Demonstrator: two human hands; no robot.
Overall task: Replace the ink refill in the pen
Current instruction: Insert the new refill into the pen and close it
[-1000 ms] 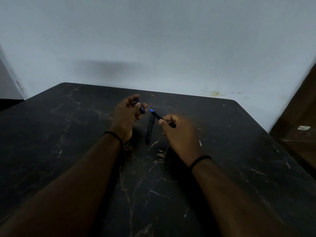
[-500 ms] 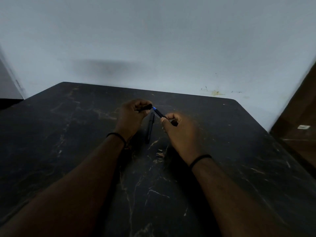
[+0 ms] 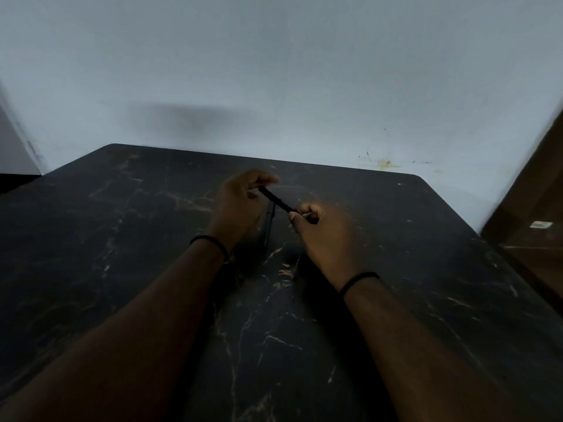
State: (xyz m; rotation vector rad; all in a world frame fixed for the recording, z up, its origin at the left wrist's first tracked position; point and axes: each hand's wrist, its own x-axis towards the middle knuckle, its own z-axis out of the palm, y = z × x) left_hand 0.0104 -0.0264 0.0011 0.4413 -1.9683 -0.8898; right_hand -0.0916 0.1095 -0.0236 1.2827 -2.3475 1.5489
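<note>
A thin black pen (image 3: 277,201) is held above the dark marble table (image 3: 426,269) between both hands. My left hand (image 3: 240,205) pinches its far end with thumb and fingertips. My right hand (image 3: 323,236) grips its near end, where a pale metallic bit shows by the thumb. The two pen parts look joined; no blue band is visible. A second dark slim pen piece (image 3: 268,229) lies on the table just below, between my hands, partly hidden by my left hand.
A pale wall (image 3: 274,71) rises right behind the table's far edge. A brown wooden panel (image 3: 536,214) stands off the table's right side. Both wrists wear a thin black band.
The left hand's part and the right hand's part, apart one second ago with a blue tip showing, have come together. The blue tip is now covered.
</note>
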